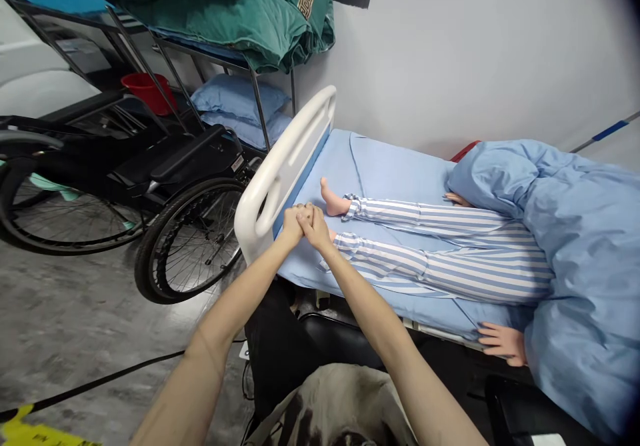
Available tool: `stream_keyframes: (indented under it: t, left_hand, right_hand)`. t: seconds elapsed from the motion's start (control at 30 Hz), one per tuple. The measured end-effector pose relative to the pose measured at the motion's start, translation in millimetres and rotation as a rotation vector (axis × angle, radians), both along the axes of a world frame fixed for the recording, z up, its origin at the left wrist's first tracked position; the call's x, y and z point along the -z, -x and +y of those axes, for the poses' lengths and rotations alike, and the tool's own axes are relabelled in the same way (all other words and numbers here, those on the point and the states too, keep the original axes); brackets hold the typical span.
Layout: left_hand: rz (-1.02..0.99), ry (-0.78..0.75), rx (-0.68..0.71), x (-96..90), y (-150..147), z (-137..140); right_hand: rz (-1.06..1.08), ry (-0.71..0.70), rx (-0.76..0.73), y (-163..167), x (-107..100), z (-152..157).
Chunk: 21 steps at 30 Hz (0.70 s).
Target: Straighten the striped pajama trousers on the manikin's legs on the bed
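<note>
A manikin in blue-and-white striped trousers (475, 269) lies on a bed with a light blue sheet (395, 159). My left hand (293, 225) and my right hand (315, 227) meet at its near foot, beside the footboard (253, 216). Both are closed, fingers wrapped and pressed against each other. They hide most of that foot; just a bit of ankle (332, 235) shows by the trouser cuff. The manikin's far foot (333, 199) rests bare on the sheet with its toes up. A bunched blue quilt (590, 253) covers its upper body.
Left of the bed stands a black wheelchair (175, 173). Behind it, a metal rack holds folded green bedding (240, 16) and blue pillows (240, 96), near a red bucket (150, 93). The manikin's near hand (504, 343) lies at the bed edge. A black cable (110, 376) crosses the floor.
</note>
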<state>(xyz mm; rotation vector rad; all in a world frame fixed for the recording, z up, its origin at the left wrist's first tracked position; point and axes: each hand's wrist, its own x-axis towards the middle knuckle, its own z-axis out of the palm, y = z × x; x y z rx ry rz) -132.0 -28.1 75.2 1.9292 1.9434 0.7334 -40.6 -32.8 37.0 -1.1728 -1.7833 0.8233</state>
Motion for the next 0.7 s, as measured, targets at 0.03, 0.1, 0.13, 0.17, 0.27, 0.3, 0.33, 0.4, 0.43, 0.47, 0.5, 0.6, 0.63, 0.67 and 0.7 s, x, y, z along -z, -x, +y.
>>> stream_keyframes:
  t: [0.03, 0.1, 0.13, 0.17, 0.27, 0.3, 0.33, 0.4, 0.43, 0.47, 0.5, 0.6, 0.63, 0.67, 0.7]
  left_hand:
    - [0.032, 0.007, 0.001, 4.9, 2.3, -0.8]
    - [0.057, -0.010, -0.018, 14.8, 5.4, -5.7]
    - [0.037, -0.030, -0.042, 20.0, 6.0, -9.0]
    - [-0.007, -0.053, -0.075, 25.1, 5.7, -12.3]
    - [-0.263, -0.066, -0.167, 39.0, 1.3, -19.5]
    - [-0.352, -0.055, -0.183, 42.7, -0.9, -20.6]
    - [-0.423, -0.041, -0.195, 45.9, -3.0, -21.2]
    - [-0.492, -0.031, -0.212, 51.9, -5.7, -21.8]
    - [-0.515, -0.033, -0.212, 55.5, -5.8, -22.3]
    - [-0.585, -0.021, -0.196, 59.8, -4.6, -23.3]
    - [-0.703, 0.009, -0.164, 65.0, -2.1, -24.7]
    - [-1.125, 0.167, -0.003, 84.2, 12.6, -28.9]
    - [-1.240, 0.228, 0.052, 90.4, 18.7, -28.6]
    - [-1.309, 0.276, 0.090, 95.6, 24.2, -26.6]
    - [-1.348, 0.305, 0.103, 99.8, 28.4, -22.6]
  right_hand:
    - [0.002, -0.015, 0.018, 1.3, 3.3, -3.6]
    - [0.001, -0.032, 0.039, 3.4, 8.2, -10.0]
    - [-0.003, -0.042, 0.038, 3.4, 10.0, -12.5]
    - [-0.011, -0.051, 0.034, 2.7, 11.6, -14.5]
    - [-0.044, -0.047, 0.025, -2.9, 15.4, -17.0]
    - [-0.047, -0.035, 0.024, -5.0, 16.4, -17.0]
    - [-0.041, -0.024, 0.019, -6.6, 17.2, -16.8]
    - [-0.010, -0.013, 0.006, -8.7, 18.4, -16.4]
    - [0.011, -0.008, 0.001, -9.4, 18.9, -16.4]
    - [0.031, 0.000, -0.002, -10.4, 19.4, -16.7]
    - [0.047, 0.014, -0.009, -12.0, 20.0, -17.2]
    - [0.067, 0.068, -0.049, -24.5, 23.4, -18.9]
    - [0.075, 0.085, -0.063, -31.4, 24.9, -18.6]
    - [0.086, 0.102, -0.075, -39.4, 26.2, -17.3]
    - [0.097, 0.122, -0.084, -47.8, 27.1, -14.5]
